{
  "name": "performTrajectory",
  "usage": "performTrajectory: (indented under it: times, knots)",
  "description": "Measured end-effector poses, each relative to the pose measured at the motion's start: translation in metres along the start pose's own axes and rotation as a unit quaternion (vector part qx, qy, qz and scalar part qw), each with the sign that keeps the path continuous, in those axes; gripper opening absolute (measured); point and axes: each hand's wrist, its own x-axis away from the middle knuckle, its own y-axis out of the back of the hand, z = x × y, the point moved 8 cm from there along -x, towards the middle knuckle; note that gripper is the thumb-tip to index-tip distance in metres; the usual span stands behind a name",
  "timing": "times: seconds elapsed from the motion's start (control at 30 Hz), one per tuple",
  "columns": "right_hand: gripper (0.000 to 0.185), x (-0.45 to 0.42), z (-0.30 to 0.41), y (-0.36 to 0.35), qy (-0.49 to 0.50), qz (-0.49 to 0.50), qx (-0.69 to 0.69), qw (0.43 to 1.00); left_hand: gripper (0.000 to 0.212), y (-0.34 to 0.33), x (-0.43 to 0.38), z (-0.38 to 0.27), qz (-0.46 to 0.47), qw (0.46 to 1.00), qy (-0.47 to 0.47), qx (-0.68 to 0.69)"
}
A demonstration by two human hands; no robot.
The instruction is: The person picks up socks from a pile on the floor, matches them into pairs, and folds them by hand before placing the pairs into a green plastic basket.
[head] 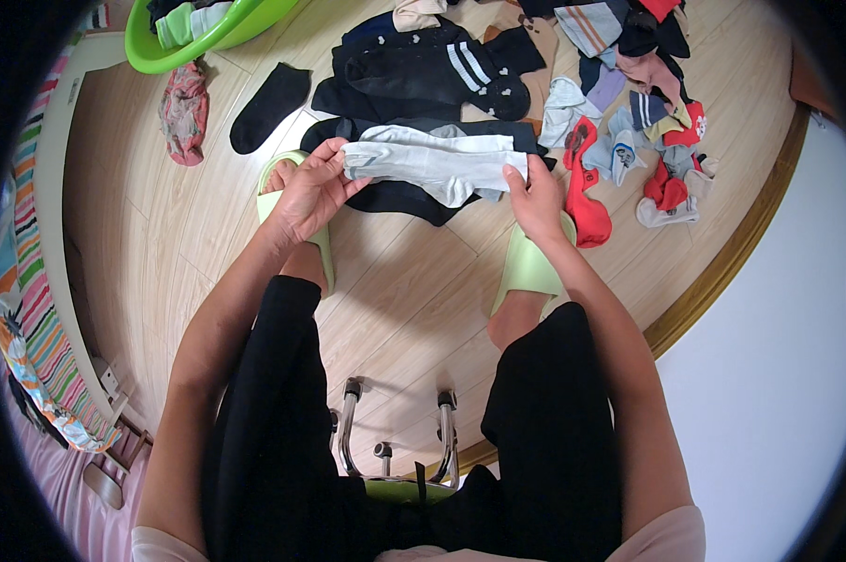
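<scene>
A pale grey-white sock is stretched sideways between my hands above the floor. My left hand pinches its left end between thumb and fingers, by a grey patch. At its right end, my right hand grips the edge. Another light sock shows just below and behind the held one. Dark socks lie beneath. Beyond them are stacked black socks, one with two white stripes. A single black sock lies flat on the floor to the left.
A green plastic basin with socks in it stands at the upper left, near a pink patterned cloth item. Mixed coloured socks are heaped at the upper right, a red one beside my slipper. Metal stool legs stand below me.
</scene>
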Motion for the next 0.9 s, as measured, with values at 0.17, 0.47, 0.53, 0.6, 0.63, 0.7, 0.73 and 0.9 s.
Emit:
performTrajectory:
  times: [0.17, 0.47, 0.53, 0.6, 0.63, 0.7, 0.73, 0.9]
  knots:
    - [0.026, -0.001, -0.011, 0.000, 0.019, -0.022, 0.034, 0.999, 0.014, 0.003, -0.001, 0.002, -0.039, 0.999, 0.008, -0.026]
    - [0.027, 0.003, -0.033, -0.006, -0.047, 0.011, -0.120, 0.992, 0.013, 0.014, 0.006, -0.002, -0.109, 0.980, -0.001, -0.167]
    - [0.022, 0.004, -0.010, -0.014, -0.077, 0.026, -0.210, 0.974, 0.014, 0.015, 0.011, -0.019, -0.107, 0.982, -0.022, -0.154]
    - [0.020, -0.004, 0.006, -0.007, -0.059, 0.002, -0.224, 0.973, 0.015, 0.001, 0.005, -0.037, -0.112, 0.984, -0.056, -0.129]
    - [0.020, -0.010, 0.013, -0.003, -0.053, -0.006, -0.221, 0.974, 0.015, -0.005, -0.002, -0.043, -0.103, 0.984, -0.059, -0.130]
    - [0.020, -0.021, 0.025, 0.007, -0.054, -0.020, -0.239, 0.969, 0.017, -0.015, -0.016, -0.060, -0.073, 0.987, -0.088, -0.116]
    - [0.020, -0.031, 0.027, 0.010, -0.043, -0.027, -0.240, 0.969, 0.016, -0.020, -0.025, -0.066, -0.078, 0.984, -0.101, -0.121]
    - [0.025, -0.064, 0.049, 0.019, 0.055, -0.139, -0.135, 0.979, 0.023, -0.003, -0.042, -0.109, -0.229, 0.878, -0.195, -0.374]
